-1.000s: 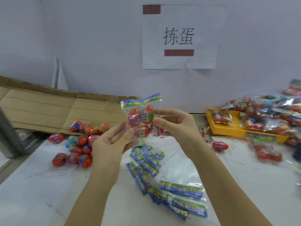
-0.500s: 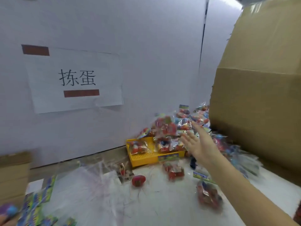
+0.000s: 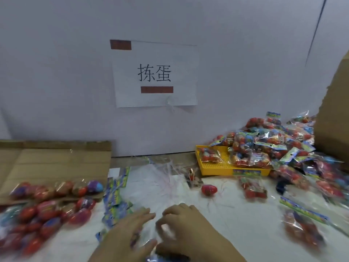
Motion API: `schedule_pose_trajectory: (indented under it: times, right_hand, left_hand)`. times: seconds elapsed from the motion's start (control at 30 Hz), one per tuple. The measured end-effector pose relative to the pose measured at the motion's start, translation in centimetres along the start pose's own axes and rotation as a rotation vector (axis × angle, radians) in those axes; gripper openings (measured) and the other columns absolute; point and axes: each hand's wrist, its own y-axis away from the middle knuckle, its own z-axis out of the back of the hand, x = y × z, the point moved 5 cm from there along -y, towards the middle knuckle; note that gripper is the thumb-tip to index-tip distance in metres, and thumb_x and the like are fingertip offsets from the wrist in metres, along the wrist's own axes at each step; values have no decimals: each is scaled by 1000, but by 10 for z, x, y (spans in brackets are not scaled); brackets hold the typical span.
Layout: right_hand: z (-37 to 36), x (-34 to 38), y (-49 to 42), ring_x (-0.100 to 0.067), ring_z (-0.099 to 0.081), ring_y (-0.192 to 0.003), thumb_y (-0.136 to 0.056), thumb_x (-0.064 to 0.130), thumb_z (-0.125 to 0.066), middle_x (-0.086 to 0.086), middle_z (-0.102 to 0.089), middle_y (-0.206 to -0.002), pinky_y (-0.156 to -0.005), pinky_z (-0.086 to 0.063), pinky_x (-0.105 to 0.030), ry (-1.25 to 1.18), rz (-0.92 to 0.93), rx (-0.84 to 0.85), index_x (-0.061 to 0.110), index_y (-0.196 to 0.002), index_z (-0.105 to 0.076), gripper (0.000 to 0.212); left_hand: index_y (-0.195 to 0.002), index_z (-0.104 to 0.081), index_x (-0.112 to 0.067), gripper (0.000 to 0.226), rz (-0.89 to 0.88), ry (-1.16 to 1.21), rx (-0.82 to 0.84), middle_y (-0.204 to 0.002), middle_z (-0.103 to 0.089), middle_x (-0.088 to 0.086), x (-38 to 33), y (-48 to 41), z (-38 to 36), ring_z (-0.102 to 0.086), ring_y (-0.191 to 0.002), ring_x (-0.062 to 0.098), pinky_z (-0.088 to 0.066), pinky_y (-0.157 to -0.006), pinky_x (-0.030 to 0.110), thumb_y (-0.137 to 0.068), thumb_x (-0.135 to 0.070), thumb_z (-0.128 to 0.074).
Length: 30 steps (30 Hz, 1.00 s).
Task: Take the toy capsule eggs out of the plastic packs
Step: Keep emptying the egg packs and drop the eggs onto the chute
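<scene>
Fingers (image 3: 143, 216) of left hand (image 3: 126, 237) nearly straight, laid on crinkled clear pack (image 3: 151, 234) low on white table (image 3: 236, 214). Right hand (image 3: 190, 229) fingers curled close at same pack, grip lost in blur. Loose capsule eggs (image 3: 37, 220), mostly red, piled left; full packs (image 3: 264, 146) heaped right over yellow tray (image 3: 213, 169).

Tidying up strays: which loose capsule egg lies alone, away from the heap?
The red capsule egg in front of the yellow tray, mid-table; the other loose eggs are bunched at the left by the cardboard.
</scene>
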Motion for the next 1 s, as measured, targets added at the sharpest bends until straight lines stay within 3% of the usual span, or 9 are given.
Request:
schedule_pose_trajectory:
  times: [0.07,0.17,0.3,0.4,0.47,0.57,0.67,0.83,1.0]
  right_hand:
    - [-4,11,-1,-12,-40,-121,-89,57,-51,13,-50,-134,-93,-27,-28,101,18,-45,37,-124,-60,41]
    - [-2,5,0,-10,-46,-116,-95,48,-48,15,-56,-129,-92,-31,-27,56,11,-87,35,-120,-65,32]
    - [10,-2,4,-2,-51,-112,-95,41,-54,17,-62,-123,-97,-37,-29,-121,-26,-206,35,-113,-70,25]
    - [30,3,7,2,-51,-107,-94,42,-53,15,-63,-119,-93,-34,-12,-259,-4,-434,33,-110,-71,26]
    - [41,9,13,0,-51,-106,-95,46,-48,18,-59,-117,-92,-37,-17,-327,55,-575,35,-110,-68,27]
    - [46,23,24,-12,-52,-109,-99,44,-43,7,-58,-121,-86,-48,-41,-278,213,-745,28,-111,-70,34]
    - [42,48,33,-16,-49,-119,-100,36,-48,2,-53,-131,-96,-38,-46,-19,456,-792,31,-117,-63,24]
    - [29,70,38,-18,-49,-125,-97,38,-53,3,-53,-138,-105,-29,-54,233,626,-703,36,-112,-62,18]
    - [31,54,32,0,-44,-130,-94,61,-42,25,-54,-133,-116,-7,-47,-46,403,-451,48,-127,-51,37]
  left_hand:
    - [-121,-18,-68,53,60,-123,181,-134,-12,-45,-1,0,-13,-15,-132,-17,-8,-101,-4,-86,-61,-58]
    - [-134,-31,-58,54,98,-133,114,-128,-32,-37,0,2,-11,-29,-124,-15,-22,-100,1,-87,-60,-59]
    - [-131,-41,-54,54,133,-67,23,-121,-33,-42,5,5,-6,-38,-119,-14,-29,-99,6,-82,-63,-63]
    - [-110,-58,-54,51,290,282,-199,-108,-54,-37,7,8,7,-54,-97,-18,-41,-76,4,-64,-76,-63]
    - [-96,-73,-37,60,358,531,-333,-98,-72,-21,9,9,17,-64,-97,-4,-44,-76,11,-62,-82,-53]
    - [-71,-79,-7,89,543,861,-161,-83,-76,14,10,8,13,-74,-81,25,-53,-76,29,-62,-85,-37]
    - [-81,-77,3,100,631,1144,9,-88,-73,26,3,8,5,-73,-68,33,-58,-62,34,-50,-85,-42]
    - [-123,-59,-4,59,562,1372,-68,-110,-71,20,-9,11,9,-73,-81,29,-60,-62,34,-71,-29,-75]
    - [-115,-64,-4,54,479,1427,-304,-91,-74,12,-3,10,19,-73,-75,22,-59,-61,27,-62,5,-71]
